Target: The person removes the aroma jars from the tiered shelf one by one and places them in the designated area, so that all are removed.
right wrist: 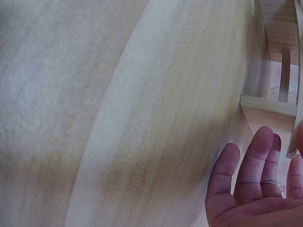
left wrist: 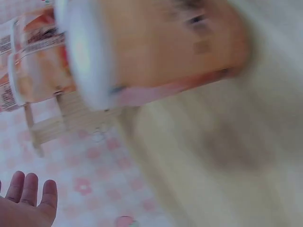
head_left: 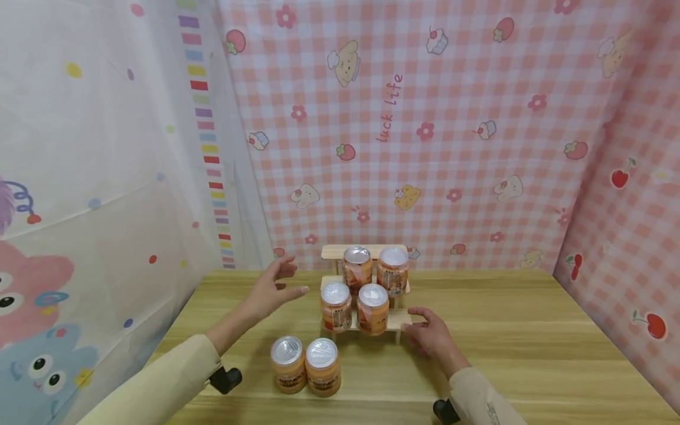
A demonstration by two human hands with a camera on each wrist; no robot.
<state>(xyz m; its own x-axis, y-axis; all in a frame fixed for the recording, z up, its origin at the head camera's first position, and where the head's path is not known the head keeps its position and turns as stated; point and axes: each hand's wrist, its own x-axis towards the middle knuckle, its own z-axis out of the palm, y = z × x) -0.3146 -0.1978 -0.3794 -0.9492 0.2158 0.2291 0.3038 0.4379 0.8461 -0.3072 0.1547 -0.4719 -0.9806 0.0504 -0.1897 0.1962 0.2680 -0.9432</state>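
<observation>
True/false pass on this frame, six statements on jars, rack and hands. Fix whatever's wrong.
1. Two jars stand on the table, nearer the camera than the wooden rack. True.
2. The rack holds three jars. False: it holds four, two on each of two tiers.
3. The left hand is left of the rack, holding nothing. True.
4. Every jar has a red top. False: the lids are silvery.
5. The right hand is at the right end of the rack's lowest step. True.
6. One table jar lies on its side. False: both stand upright.
</observation>
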